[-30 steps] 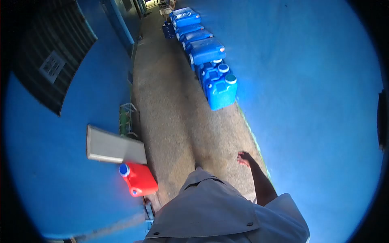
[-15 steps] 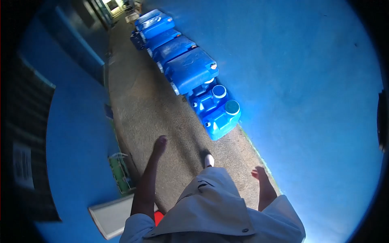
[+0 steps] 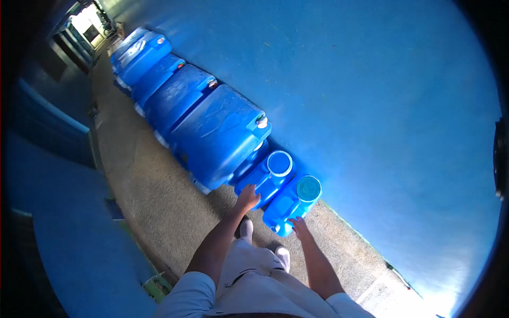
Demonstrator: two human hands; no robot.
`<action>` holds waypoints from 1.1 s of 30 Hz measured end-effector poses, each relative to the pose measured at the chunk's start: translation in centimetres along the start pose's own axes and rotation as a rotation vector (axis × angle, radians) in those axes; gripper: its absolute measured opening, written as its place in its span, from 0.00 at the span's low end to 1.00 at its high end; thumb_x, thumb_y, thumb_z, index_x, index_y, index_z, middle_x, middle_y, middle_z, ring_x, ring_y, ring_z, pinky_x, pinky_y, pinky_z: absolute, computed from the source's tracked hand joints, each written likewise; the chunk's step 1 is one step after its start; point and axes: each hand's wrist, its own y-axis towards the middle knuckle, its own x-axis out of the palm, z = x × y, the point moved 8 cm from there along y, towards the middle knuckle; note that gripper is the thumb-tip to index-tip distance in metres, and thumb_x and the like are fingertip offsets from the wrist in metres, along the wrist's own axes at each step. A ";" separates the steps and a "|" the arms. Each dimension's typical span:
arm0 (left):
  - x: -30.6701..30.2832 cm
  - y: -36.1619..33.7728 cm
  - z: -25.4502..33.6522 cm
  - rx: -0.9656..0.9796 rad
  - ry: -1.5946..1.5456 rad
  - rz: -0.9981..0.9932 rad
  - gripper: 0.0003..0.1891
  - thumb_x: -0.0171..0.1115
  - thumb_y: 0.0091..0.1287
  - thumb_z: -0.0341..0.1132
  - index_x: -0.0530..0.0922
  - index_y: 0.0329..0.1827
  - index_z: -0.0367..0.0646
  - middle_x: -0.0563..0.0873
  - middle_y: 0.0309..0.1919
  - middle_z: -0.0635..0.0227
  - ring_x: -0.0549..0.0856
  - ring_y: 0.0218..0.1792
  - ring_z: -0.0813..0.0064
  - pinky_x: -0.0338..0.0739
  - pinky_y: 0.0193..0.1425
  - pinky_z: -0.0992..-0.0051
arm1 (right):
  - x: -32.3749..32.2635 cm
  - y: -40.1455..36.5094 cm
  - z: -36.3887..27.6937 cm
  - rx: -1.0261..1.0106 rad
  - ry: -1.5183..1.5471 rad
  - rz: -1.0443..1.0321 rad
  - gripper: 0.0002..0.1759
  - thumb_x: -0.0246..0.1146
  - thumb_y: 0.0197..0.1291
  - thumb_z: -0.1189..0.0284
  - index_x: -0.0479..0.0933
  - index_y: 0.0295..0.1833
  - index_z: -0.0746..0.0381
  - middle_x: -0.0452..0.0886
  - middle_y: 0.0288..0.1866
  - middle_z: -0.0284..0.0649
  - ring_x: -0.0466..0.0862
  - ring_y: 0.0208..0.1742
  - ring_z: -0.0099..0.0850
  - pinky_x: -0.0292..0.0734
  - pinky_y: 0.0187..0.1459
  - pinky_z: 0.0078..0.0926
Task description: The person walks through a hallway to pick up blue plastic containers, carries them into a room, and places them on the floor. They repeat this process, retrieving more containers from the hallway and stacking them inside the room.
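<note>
Two blue plastic water jugs stand upright side by side on the floor. The nearer jug [image 3: 286, 206] has a round teal lid, and the one behind it [image 3: 263, 176] has a round blue lid with a white rim. My left hand [image 3: 248, 197] reaches to the side of the farther jug, fingers loosely apart. Over the near jug's lower top, close to its handle, is my right hand [image 3: 299, 227], fingers stretched out. Whether either hand touches plastic is hard to make out.
Several more blue jugs, including a large one lying on its side [image 3: 217, 138], line the blue wall [image 3: 382, 106]. The concrete walkway [image 3: 124, 143] runs alongside. A green-framed object [image 3: 157, 288] sits at lower left. My white boots [image 3: 246, 230] are close to the jugs.
I have come closer to the jugs, which now look larger. Both hands have moved from hanging at my sides to just by the two upright jugs.
</note>
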 end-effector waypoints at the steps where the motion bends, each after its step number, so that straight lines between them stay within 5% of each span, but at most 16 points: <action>1: 1.7 1.8 -1.4 0.019 0.000 0.059 0.24 0.60 0.51 0.37 0.68 0.49 0.32 0.74 0.43 0.47 0.74 0.47 0.50 0.71 0.51 0.60 | 0.4 1.7 0.5 -0.002 -0.083 0.099 0.42 0.67 0.41 0.67 0.56 0.62 0.67 0.71 0.51 0.50 0.73 0.49 0.39 0.68 0.49 0.37; 4: 6.0 6.1 -3.6 0.135 0.120 0.088 0.31 0.61 0.50 0.38 0.64 0.55 0.31 0.73 0.47 0.46 0.73 0.50 0.49 0.70 0.53 0.60 | 2.3 2.0 -0.5 0.049 0.006 0.182 0.39 0.66 0.42 0.70 0.57 0.61 0.68 0.71 0.50 0.50 0.73 0.50 0.38 0.68 0.51 0.38; 7: 9.0 8.3 -5.2 -0.010 0.022 -0.196 0.36 0.61 0.51 0.40 0.57 0.60 0.31 0.72 0.51 0.45 0.73 0.52 0.49 0.69 0.54 0.60 | 3.7 4.1 -0.7 0.011 0.106 0.077 0.36 0.65 0.41 0.73 0.59 0.59 0.64 0.73 0.49 0.45 0.72 0.52 0.35 0.66 0.52 0.35; 10: 11.4 8.1 -7.3 -0.257 -0.338 -0.349 0.37 0.60 0.55 0.43 0.53 0.64 0.39 0.75 0.49 0.43 0.76 0.48 0.47 0.71 0.50 0.60 | 3.8 4.1 -1.8 -0.091 0.272 0.079 0.29 0.62 0.42 0.78 0.62 0.53 0.64 0.75 0.40 0.42 0.77 0.39 0.35 0.73 0.42 0.33; 12: 12.0 7.2 -6.5 -0.155 -0.306 -0.335 0.37 0.60 0.54 0.43 0.52 0.64 0.40 0.75 0.48 0.43 0.77 0.46 0.46 0.72 0.49 0.59 | 3.0 3.2 -1.8 -0.099 0.368 0.081 0.23 0.61 0.42 0.80 0.64 0.47 0.63 0.74 0.34 0.40 0.78 0.30 0.33 0.75 0.30 0.30; 14: 10.8 5.6 -4.9 0.008 -0.257 -0.244 0.33 0.60 0.55 0.43 0.54 0.60 0.41 0.77 0.43 0.43 0.77 0.42 0.44 0.73 0.44 0.56 | 2.0 1.1 -1.8 -0.087 0.359 0.070 0.22 0.61 0.42 0.81 0.65 0.46 0.64 0.75 0.33 0.40 0.78 0.29 0.32 0.75 0.30 0.29; 19: 2.6 -2.7 0.5 0.027 -0.442 -0.177 0.24 0.58 0.59 0.37 0.55 0.52 0.45 0.78 0.37 0.46 0.79 0.35 0.45 0.72 0.33 0.54 | 0.6 -11.1 -3.6 -0.183 0.386 0.017 0.27 0.62 0.46 0.79 0.60 0.53 0.64 0.74 0.38 0.41 0.78 0.33 0.32 0.75 0.36 0.30; 21: -0.3 -6.1 2.3 0.096 -0.447 -0.286 0.24 0.56 0.59 0.34 0.54 0.54 0.49 0.77 0.40 0.46 0.79 0.32 0.45 0.71 0.30 0.53 | 2.5 -16.4 -5.5 -0.210 0.343 -0.026 0.25 0.61 0.47 0.79 0.61 0.52 0.63 0.76 0.40 0.41 0.78 0.37 0.31 0.76 0.40 0.30; 22: -0.9 -8.4 2.7 0.125 -0.439 -0.325 0.24 0.55 0.60 0.32 0.57 0.58 0.53 0.79 0.39 0.50 0.81 0.33 0.54 0.74 0.35 0.60 | 3.0 -19.5 -5.9 -0.214 0.335 -0.037 0.25 0.61 0.47 0.79 0.61 0.52 0.63 0.76 0.40 0.41 0.78 0.37 0.31 0.76 0.40 0.30; 26: -4.6 -16.6 2.8 0.279 -0.543 -0.512 0.23 0.56 0.60 0.34 0.63 0.60 0.54 0.77 0.49 0.55 0.77 0.47 0.57 0.70 0.49 0.62 | 9.1 -27.2 -4.7 -0.124 0.341 -0.285 0.26 0.60 0.49 0.80 0.60 0.54 0.62 0.75 0.43 0.42 0.78 0.42 0.31 0.75 0.44 0.30; 28: -4.9 -20.6 1.1 0.251 -0.470 -0.666 0.21 0.55 0.60 0.47 0.71 0.56 0.55 0.75 0.54 0.61 0.69 0.57 0.56 0.62 0.60 0.63 | 13.1 -29.4 -3.1 -0.122 0.288 -0.348 0.24 0.59 0.51 0.82 0.59 0.53 0.62 0.75 0.46 0.44 0.77 0.46 0.30 0.75 0.46 0.28; 32: -6.2 -27.8 -4.7 0.376 -0.265 -0.740 0.24 0.52 0.58 0.57 0.72 0.55 0.62 0.71 0.58 0.65 0.63 0.61 0.56 0.56 0.63 0.59 | 21.0 -30.6 2.6 -0.094 0.089 -0.402 0.29 0.58 0.54 0.81 0.55 0.60 0.63 0.72 0.50 0.44 0.75 0.46 0.28 0.74 0.43 0.25; 33: -8.4 -29.5 -5.7 0.422 -0.156 -0.769 0.23 0.52 0.58 0.58 0.71 0.56 0.66 0.69 0.59 0.66 0.62 0.61 0.55 0.55 0.63 0.57 | 23.9 -29.3 5.2 -0.184 -0.154 -0.527 0.31 0.58 0.53 0.80 0.53 0.61 0.61 0.71 0.48 0.40 0.74 0.42 0.26 0.73 0.40 0.22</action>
